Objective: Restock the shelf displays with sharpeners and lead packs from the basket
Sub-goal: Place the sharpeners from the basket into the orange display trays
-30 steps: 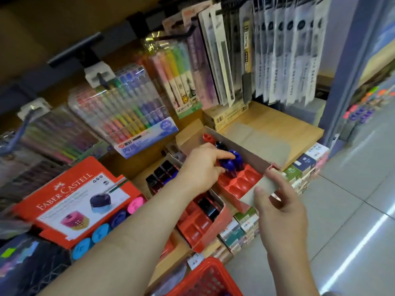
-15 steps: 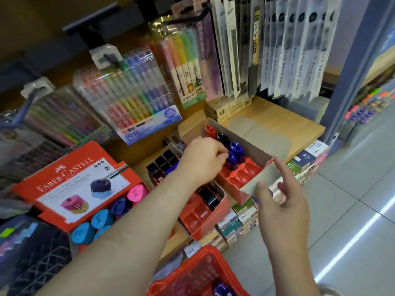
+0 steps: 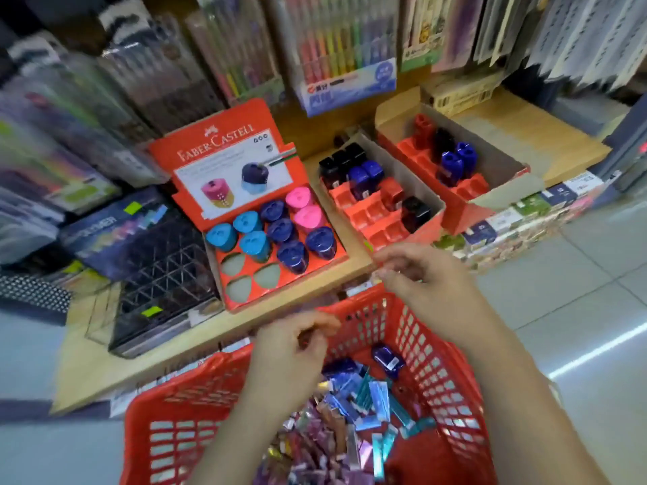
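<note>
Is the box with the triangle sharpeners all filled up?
Not full. The Faber-Castell box has three empty holes at its front; nine sharpeners, light blue, dark blue and pink, fill the other slots.

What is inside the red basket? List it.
A heap of lead packs, blue, teal and purple, and one dark blue sharpener near the far wall of the red basket. The left forearm covers the near-left part; anything under the heap is hidden.

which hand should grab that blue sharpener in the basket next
Left, probably. The left hand hangs over the red basket close beside the blue sharpener; the right hand is up at the far rim by the shelf edge.
</note>
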{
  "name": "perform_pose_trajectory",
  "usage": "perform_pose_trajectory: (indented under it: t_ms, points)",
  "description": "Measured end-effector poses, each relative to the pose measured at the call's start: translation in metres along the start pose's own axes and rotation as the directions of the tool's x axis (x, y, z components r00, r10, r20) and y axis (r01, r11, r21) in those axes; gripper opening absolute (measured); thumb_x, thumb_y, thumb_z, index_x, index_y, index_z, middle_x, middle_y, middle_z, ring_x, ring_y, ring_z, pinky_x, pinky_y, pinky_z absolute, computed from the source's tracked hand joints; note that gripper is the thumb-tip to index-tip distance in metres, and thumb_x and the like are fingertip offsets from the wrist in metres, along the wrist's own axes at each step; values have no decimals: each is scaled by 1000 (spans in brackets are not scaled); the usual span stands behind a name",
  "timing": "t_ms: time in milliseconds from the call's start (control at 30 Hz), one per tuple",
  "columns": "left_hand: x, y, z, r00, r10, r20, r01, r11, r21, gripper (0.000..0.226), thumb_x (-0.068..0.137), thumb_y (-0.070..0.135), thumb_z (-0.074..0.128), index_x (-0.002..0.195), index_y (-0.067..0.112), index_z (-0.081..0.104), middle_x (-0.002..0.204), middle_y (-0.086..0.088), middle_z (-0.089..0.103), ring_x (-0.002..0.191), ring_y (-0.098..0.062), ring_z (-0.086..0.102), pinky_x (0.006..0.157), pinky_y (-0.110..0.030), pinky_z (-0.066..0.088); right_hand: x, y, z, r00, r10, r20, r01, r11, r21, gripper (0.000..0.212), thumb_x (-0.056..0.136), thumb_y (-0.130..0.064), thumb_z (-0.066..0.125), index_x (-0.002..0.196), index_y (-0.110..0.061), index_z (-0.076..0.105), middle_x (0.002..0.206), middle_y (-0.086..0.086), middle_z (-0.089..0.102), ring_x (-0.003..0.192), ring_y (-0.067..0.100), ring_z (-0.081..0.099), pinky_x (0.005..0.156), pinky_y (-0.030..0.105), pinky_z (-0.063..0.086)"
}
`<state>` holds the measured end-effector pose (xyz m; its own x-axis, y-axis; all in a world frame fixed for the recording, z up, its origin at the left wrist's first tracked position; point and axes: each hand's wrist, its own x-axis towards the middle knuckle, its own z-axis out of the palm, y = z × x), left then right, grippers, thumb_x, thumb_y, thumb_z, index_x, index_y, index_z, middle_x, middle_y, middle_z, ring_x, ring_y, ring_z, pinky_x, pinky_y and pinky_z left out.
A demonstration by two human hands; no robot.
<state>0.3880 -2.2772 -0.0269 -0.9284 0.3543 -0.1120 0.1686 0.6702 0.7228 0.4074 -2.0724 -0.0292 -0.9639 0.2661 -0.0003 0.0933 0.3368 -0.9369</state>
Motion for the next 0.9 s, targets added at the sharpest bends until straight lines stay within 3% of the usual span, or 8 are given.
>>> perform_pose_trajectory:
  t_ms: [133,233,300,433,533,667,767,900]
  points:
    - [-48,-81,19,983,-169,72,160,981,113,32,83,1,60,88,28,76,83,21,70,78,5,62,70,-5,41,-18,36,48,973,117,201,-85,983,-161,18,86,-11,67,95,-27,69,87,3,71,81,18,66,84,39,52]
    - [-71,-122,32,947,-302,110,279,943,183,30,85,7,57,97,29,74,95,7,74,85,-11,68,78,-23,51,-38,72,76,941,237,243,-136,920,-369,29,85,-10,65,113,-13,69,107,10,72,101,25,66,93,31,47]
    - [-77,-133,40,926,-345,151,295,914,279,32,87,12,53,109,29,68,106,-1,72,94,-21,66,82,-33,51,-51,98,90,916,320,240,-193,879,-436,41,82,-21,65,123,-15,63,117,11,69,109,28,64,92,33,48]
    - [-59,-130,72,918,-176,355,-1,895,447,57,89,10,50,143,23,38,147,0,42,135,-23,37,109,-34,36,-66,144,111,833,496,244,-258,739,-622,68,83,-23,66,145,-15,39,143,16,47,124,35,52,101,37,42]
    - [-27,-126,100,894,-140,426,-115,846,520,77,84,10,60,150,20,22,157,0,23,143,-23,21,114,-36,26,-75,168,119,795,546,266,-235,680,-694,88,80,-20,64,154,-17,17,152,21,27,132,40,42,106,37,37]
    - [3,-129,127,853,-230,467,-129,775,618,78,85,3,52,150,21,14,151,-11,26,139,-31,23,109,-48,35,-83,187,129,771,576,270,-182,606,-774,99,80,-21,67,155,-27,3,159,13,8,139,39,31,109,38,36]
    - [13,-130,135,838,-262,479,-162,717,677,68,87,1,50,148,16,22,140,-16,31,130,-38,30,103,-50,41,-85,195,140,824,546,149,-261,600,-756,90,85,-27,62,153,-41,5,149,13,21,124,39,45,103,40,42]
    - [18,-130,142,841,-255,478,-212,657,724,54,88,1,50,140,8,34,135,-22,41,127,-40,38,97,-48,46,-82,203,145,819,549,168,-277,634,-722,82,83,-38,62,149,-46,15,150,10,19,124,39,45,103,42,42]
